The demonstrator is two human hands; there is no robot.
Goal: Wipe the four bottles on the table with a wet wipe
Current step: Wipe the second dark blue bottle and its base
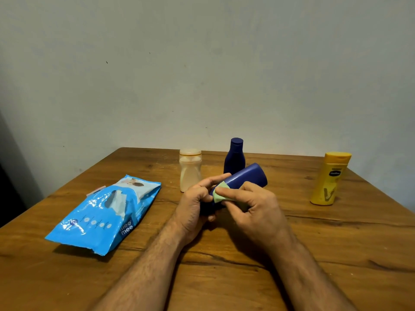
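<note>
My left hand (195, 206) grips a dark blue bottle (246, 177), held tilted above the table with its flat base pointing up and away. My right hand (253, 207) pinches a small folded pale green wet wipe (220, 194) and presses it against the bottle's side. A second, smaller dark blue bottle (234, 157) stands upright just behind. A cream translucent bottle (190, 169) stands upright to the left of the hands. A yellow bottle (330, 179) stands cap-up at the far right.
A blue pack of wet wipes (105, 215) lies flat on the left of the wooden table (336, 243), its opening showing a white wipe. A pale wall rises right behind the table's far edge.
</note>
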